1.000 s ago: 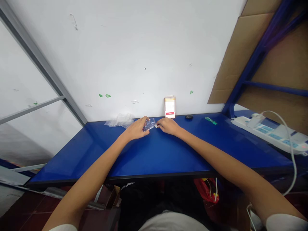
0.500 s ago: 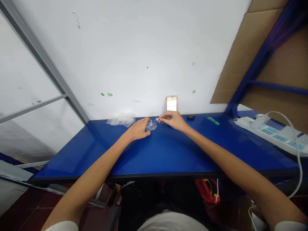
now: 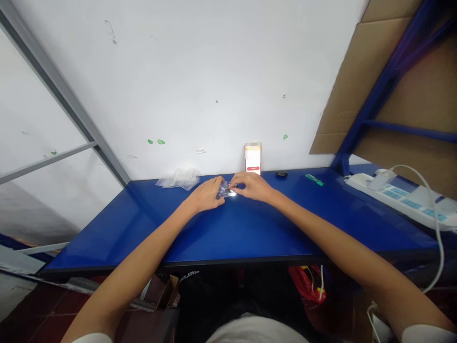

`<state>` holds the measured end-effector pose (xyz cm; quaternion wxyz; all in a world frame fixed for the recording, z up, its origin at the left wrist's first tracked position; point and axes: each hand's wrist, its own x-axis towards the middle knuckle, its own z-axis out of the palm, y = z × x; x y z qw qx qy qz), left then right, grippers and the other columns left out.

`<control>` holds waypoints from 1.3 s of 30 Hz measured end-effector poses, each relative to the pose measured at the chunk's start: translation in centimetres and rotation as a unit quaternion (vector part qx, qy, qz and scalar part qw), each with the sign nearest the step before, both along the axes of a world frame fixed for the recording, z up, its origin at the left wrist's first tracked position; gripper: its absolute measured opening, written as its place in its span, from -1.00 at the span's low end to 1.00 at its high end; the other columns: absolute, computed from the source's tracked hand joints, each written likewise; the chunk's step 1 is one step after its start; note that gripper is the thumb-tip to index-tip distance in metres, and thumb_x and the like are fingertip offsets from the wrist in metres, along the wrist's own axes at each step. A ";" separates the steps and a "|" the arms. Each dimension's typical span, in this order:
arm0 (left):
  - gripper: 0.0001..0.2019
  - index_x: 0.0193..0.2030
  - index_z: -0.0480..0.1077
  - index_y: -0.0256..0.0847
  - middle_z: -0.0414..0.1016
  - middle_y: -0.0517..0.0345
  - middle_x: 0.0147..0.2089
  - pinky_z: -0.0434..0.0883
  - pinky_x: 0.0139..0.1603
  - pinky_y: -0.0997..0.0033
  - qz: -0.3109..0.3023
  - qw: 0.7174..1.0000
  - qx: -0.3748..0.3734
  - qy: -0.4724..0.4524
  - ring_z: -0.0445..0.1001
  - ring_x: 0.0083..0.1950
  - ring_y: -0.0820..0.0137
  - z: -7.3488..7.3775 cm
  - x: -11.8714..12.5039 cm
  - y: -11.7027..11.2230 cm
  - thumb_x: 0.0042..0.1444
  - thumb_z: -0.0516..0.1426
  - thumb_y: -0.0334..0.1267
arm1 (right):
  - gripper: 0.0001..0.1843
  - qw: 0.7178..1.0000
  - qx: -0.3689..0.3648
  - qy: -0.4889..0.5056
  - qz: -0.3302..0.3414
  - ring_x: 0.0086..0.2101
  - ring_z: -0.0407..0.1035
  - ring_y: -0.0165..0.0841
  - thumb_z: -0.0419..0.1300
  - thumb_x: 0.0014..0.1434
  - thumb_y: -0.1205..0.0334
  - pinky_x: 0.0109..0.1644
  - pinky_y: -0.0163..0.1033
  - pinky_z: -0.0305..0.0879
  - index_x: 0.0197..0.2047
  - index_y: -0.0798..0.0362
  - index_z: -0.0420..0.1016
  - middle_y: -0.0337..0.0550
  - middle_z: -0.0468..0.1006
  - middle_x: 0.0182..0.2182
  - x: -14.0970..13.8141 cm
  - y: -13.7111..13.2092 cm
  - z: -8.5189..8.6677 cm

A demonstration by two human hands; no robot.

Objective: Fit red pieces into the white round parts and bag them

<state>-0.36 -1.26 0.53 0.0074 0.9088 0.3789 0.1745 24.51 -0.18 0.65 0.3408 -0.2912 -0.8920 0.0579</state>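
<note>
Plastic bag (image 3: pixel 223 190), small and see-through, sits near the back of the blue counter (image 3: pixel 235 228), in the middle. It is pinched between both hands. The left hand (image 3: pixel 207 193) has its fingers closed on the left side of the bag. The right hand (image 3: pixel 252 186) meets it from the other side, and its fingertips pinch a small shiny piece (image 3: pixel 232 192) right at the edge of the bag. The piece is too small to tell what it is. The two hands are close together, almost touching, and both rest low on the counter.

A heap of more clear bags (image 3: pixel 180 178) lies to the left of the hands, against the white wall (image 3: pixel 200 81). Just behind the right hand a small card (image 3: pixel 253 158) with a red stripe stands against the wall. A small dark round thing (image 3: pixel 282 174) lies to the right of the card, and a little green thing (image 3: pixel 314 179) lies farther right. At the far right a white power strip (image 3: pixel 403 200) lies on the counter with a white cord (image 3: pixel 433 224) curling down from it. Brown cardboard (image 3: pixel 357 71) leans behind a blue frame (image 3: pixel 378 90) above it.
</note>
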 end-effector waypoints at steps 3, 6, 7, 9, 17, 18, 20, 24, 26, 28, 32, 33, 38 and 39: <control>-0.61 0.12 0.28 -0.19 0.54 -0.15 0.07 0.46 0.00 0.10 -0.006 1.000 -0.010 -0.024 0.57 0.04 0.01 -0.1 0.2 -0.1 0.17 0.19 -0.21 | -0.84 0.999 -0.010 0.052 0.003 -0.12 0.56 -0.20 0.35 0.31 0.32 0.00 -0.08 0.44 -0.14 -0.13 0.76 -0.18 0.73 -0.16 -0.4 0.3 -0.3; -0.59 0.14 0.27 -0.17 0.54 -0.10 0.07 0.45 -0.06 0.14 0.003 0.997 -0.038 -0.069 0.57 0.00 0.04 -0.4 0.5 -0.1 0.17 0.21 -0.20 | -0.85 0.992 -0.047 0.119 -0.011 -0.15 0.56 -0.21 0.34 0.30 0.32 -0.06 -0.08 0.45 -0.15 -0.10 0.75 -0.18 0.74 -0.18 -0.9 0.3 -0.8; -0.58 0.15 0.27 -0.16 0.54 -0.09 0.06 0.44 -0.07 0.15 0.008 0.995 -0.050 -0.085 0.57 -0.01 0.05 -0.5 0.6 -0.1 0.17 0.22 -0.20 | -0.84 0.988 -0.070 0.137 -0.012 -0.18 0.57 -0.22 0.33 0.30 0.32 -0.10 -0.10 0.45 -0.13 -0.09 0.75 -0.18 0.74 -0.18 -1.1 0.2 -0.9; -0.55 0.17 0.28 -0.17 0.55 -0.08 0.05 0.42 -0.08 0.17 0.017 0.990 -0.074 -0.115 0.56 -0.01 0.06 -0.8 0.8 0.1 0.17 0.23 -0.19 | -0.81 0.979 -0.118 0.166 -0.001 -0.20 0.61 -0.24 0.32 0.29 0.32 -0.14 -0.13 0.48 -0.07 -0.07 0.73 -0.18 0.75 -0.15 -1.4 -0.2 -0.8; -0.60 0.04 0.34 -0.15 0.46 0.23 -0.23 0.25 -0.25 0.36 0.036 0.945 -0.183 -0.267 0.36 -0.30 0.36 -2.0 1.1 1.3 0.09 0.29 -0.18 | -0.74 0.970 -0.102 0.216 0.051 -0.02 0.61 -0.20 0.20 0.35 0.31 0.09 -0.01 0.54 0.06 -0.07 0.57 -0.13 0.72 -0.05 -0.5 -1.1 1.0; -0.60 0.04 0.35 -0.15 0.44 0.24 -0.24 0.24 -0.26 0.38 0.029 0.930 -0.212 -0.300 0.34 -0.31 0.38 -2.0 1.1 1.4 0.09 0.30 -0.17 | -0.72 0.974 -0.086 0.202 0.060 0.00 0.60 -0.19 0.19 0.33 0.35 0.11 0.00 0.52 0.06 -0.07 0.57 -0.12 0.71 -0.03 -0.3 -1.0 1.2; -0.60 0.06 0.37 -0.16 0.42 0.23 -0.23 0.26 -0.27 0.39 -0.007 0.877 -0.301 -0.374 0.34 -0.32 0.41 -1.9 1.2 1.4 0.09 0.28 -0.17 | -0.67 0.981 -0.057 0.171 0.068 0.02 0.56 -0.18 0.20 0.28 0.40 0.15 0.02 0.50 0.06 -0.08 0.57 -0.12 0.69 -0.01 0.1 -0.8 1.3; -0.58 0.10 0.44 -0.24 0.47 0.09 -0.18 0.36 -0.25 0.35 -0.094 0.723 -0.512 -0.454 0.42 -0.30 0.40 -1.5 1.4 0.8 0.12 0.26 -0.16 | -0.63 0.979 -0.044 0.191 0.056 0.01 0.54 -0.17 0.30 0.28 0.31 0.19 0.05 0.46 0.15 -0.09 0.53 -0.10 0.66 -0.02 0.1 -0.7 1.1; -0.59 0.09 0.48 -0.27 0.51 0.05 -0.17 0.38 -0.23 0.34 -0.109 0.685 -0.551 -0.463 0.45 -0.30 0.38 -1.2 1.4 0.5 0.11 0.28 -0.18 | -0.60 0.971 -0.075 0.217 0.073 -0.02 0.56 -0.19 0.29 0.32 0.27 0.23 0.07 0.44 0.20 -0.10 0.48 -0.14 0.66 -0.10 -0.3 -0.8 1.1; -0.62 0.08 0.50 -0.28 0.54 0.03 -0.18 0.40 -0.24 0.34 -0.118 0.676 -0.559 -0.466 0.46 -0.31 0.38 -1.1 1.4 0.3 0.12 0.28 -0.21 | -0.60 0.962 -0.109 0.235 0.090 -0.05 0.58 -0.21 0.28 0.34 0.25 0.25 0.08 0.43 0.23 -0.10 0.46 -0.18 0.66 -0.17 -0.7 -0.9 1.1; -0.62 0.10 0.52 -0.29 0.64 -0.13 -0.05 0.51 -0.03 0.21 -0.121 0.688 -0.565 -0.439 0.61 -0.13 0.23 -1.2 1.2 0.4 0.17 0.29 -0.18 | -0.62 0.949 -0.130 0.273 0.084 -0.06 0.58 -0.19 0.33 0.32 0.16 0.23 0.08 0.46 0.18 -0.10 0.46 -0.20 0.64 -0.23 -1.0 -0.6 1.0; -0.62 0.10 0.53 -0.29 0.64 -0.17 0.01 0.53 0.05 0.15 -0.117 0.694 -0.562 -0.435 0.63 -0.04 0.18 -1.2 1.2 0.5 0.17 0.30 -0.18 | -0.63 0.948 -0.126 0.280 0.077 -0.03 0.58 -0.18 0.33 0.32 0.14 0.25 0.08 0.45 0.17 -0.11 0.46 -0.21 0.63 -0.25 -1.0 -0.5 0.9; -0.68 0.05 0.59 -0.23 0.55 -0.17 0.27 0.59 0.16 0.01 -0.070 0.732 -0.515 -0.441 0.58 0.19 0.12 -1.6 1.3 0.6 0.15 0.37 -0.26 | -0.64 0.950 -0.136 0.277 0.039 -0.05 0.57 -0.19 0.30 0.34 0.09 0.24 0.04 0.46 0.17 -0.10 0.45 -0.19 0.62 -0.23 -0.5 -0.1 0.7; -0.67 0.05 0.59 -0.23 0.54 -0.17 0.28 0.62 0.13 0.02 -0.061 0.738 -0.511 -0.438 0.59 0.18 0.12 -1.7 1.4 0.7 0.16 0.38 -0.25 | -0.64 0.950 -0.144 0.274 0.036 -0.07 0.57 -0.20 0.29 0.35 0.08 0.23 0.03 0.47 0.18 -0.10 0.45 -0.18 0.62 -0.21 -0.4 0.0 0.6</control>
